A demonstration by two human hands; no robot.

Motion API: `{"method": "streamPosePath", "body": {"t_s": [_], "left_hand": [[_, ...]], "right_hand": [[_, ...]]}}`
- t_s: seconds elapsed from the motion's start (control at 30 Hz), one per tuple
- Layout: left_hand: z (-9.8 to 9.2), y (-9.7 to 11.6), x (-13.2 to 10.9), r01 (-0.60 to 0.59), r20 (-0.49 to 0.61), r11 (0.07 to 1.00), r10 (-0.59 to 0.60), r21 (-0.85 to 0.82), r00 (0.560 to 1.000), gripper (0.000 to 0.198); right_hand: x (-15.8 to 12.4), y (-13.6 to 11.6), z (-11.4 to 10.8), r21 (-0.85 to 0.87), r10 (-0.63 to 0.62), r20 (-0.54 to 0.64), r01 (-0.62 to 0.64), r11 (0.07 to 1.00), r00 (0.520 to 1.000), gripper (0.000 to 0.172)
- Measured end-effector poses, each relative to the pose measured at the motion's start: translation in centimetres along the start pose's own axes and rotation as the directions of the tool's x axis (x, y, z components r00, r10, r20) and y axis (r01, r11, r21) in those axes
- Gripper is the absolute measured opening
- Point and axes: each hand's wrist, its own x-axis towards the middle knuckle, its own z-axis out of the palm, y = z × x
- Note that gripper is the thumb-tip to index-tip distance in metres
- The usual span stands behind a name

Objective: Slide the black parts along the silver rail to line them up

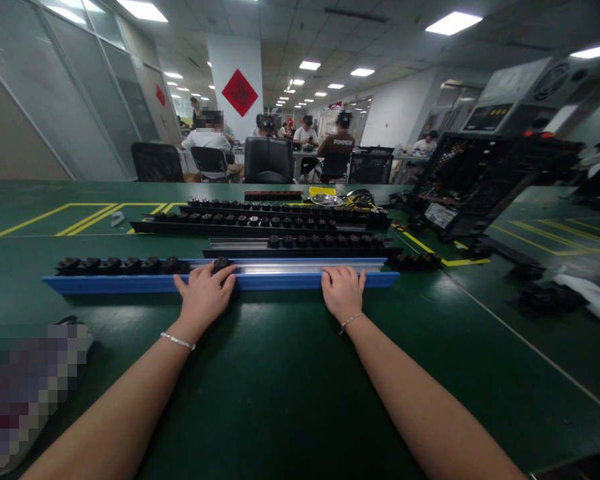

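A long blue rail [280, 281] with a silver metal track lies across the green surface in front of me. Several black roller parts [120, 265] sit in the track at its left end. My left hand [204, 295] rests on the rail's front edge, its fingers pinched on one black roller [222, 263] in the track. My right hand [343, 292] lies on the rail further right, fingers curled over the front edge, pressing it down. Both wrists wear thin bracelets.
Behind the blue rail lie several black rails [260, 223] loaded with black rollers. A metal bowl [326, 199] and a black wire crate [480, 177] stand at the back right. Loose black parts [540, 298] lie to the right. People sit at tables beyond.
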Motion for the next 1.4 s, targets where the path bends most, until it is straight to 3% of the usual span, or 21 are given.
{"method": "streamPosePath", "body": {"t_s": [0.73,1.4], "left_hand": [[0.38,0.17,0.04,-0.075,0.031,0.997,0.074,0.026,0.997,0.044],[0.48,0.02,-0.07,-0.214,0.011,0.974,0.215,-0.081,0.976,0.037]], "right_hand": [[-0.03,-0.17,-0.15,-0.009,0.007,0.007,-0.007,1.0,1.0,0.036],[-0.02,-0.09,-0.03,-0.033,0.0,0.001,0.0,0.999,1.0,0.035]]}}
